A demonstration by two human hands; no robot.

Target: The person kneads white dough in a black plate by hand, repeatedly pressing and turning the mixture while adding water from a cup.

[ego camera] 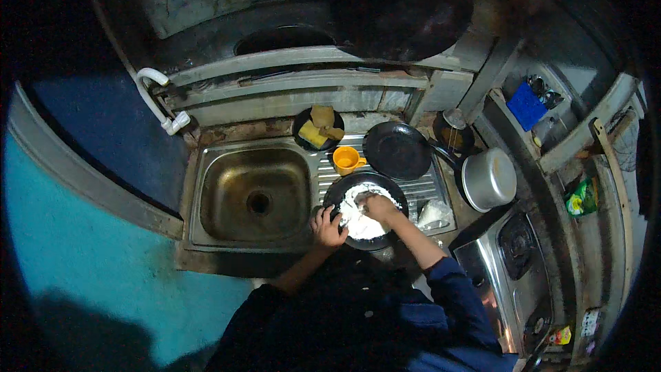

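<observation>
A round black bowl (335, 194) stands on the ribbed drainboard, right of the sink basin. White flour-like powder (359, 225) lies spread over its inside. My left hand (328, 227) holds the bowl's left rim, with the fingers spread along its edge. Down in the powder are the fingertips of my right hand (381, 207); whether they pinch anything is hidden. Just behind the bowl is an orange mug (346, 159). A clear plastic bag with white contents (434, 214) lies to the right of my right hand.
The steel sink basin (253, 181) is at left, below a white tap (152, 98). A black pan (397, 151) and a small black bowl with yellow and brown pieces (320, 129) stand behind. An aluminium pot (488, 178) and a gas stove (516, 268) are at right.
</observation>
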